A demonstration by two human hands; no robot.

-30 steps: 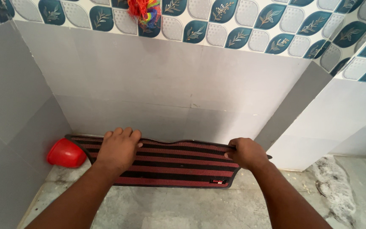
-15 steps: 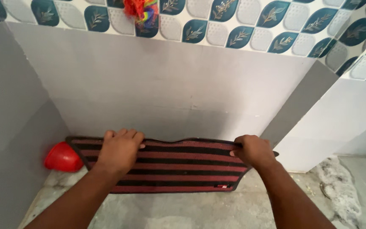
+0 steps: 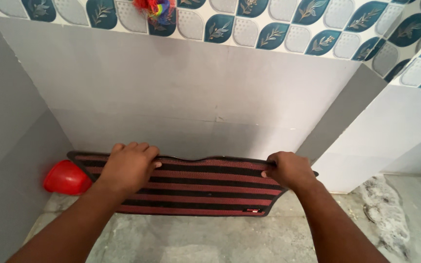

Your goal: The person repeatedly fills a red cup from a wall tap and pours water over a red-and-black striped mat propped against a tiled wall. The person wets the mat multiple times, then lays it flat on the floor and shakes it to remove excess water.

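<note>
Grey wall tiles (image 3: 181, 97) rise from a rough grey concrete floor (image 3: 205, 238) in a narrow corner, with a band of teal and white leaf-patterned tiles (image 3: 269, 34) running above and a tuft of red and rainbow-coloured threads (image 3: 153, 9) hanging at the top edge. Leaning against the foot of the wall stands a long black rubber mat with dark red woven stripes (image 3: 196, 187), its lower edge on the floor and its wavy upper edge held by both hands, set well apart. The left hand (image 3: 128, 165) lies spread over the top edge near the mat's left end, fingers curled over it; the right hand (image 3: 288, 169) is closed in a fist-like pinch on the top edge near the right end. A round red plastic mug (image 3: 66, 178) lies on its side just beside the mat's left end, in the corner. White soapy foam (image 3: 386, 214) spreads over the floor at the right. Likely risks, as I judge them: the mat is limp and sags in the middle, so it could fold or slip from the flatter left-hand hold; swinging its left end could knock the mug; and the foamy floor looks slippery underfoot.
</note>
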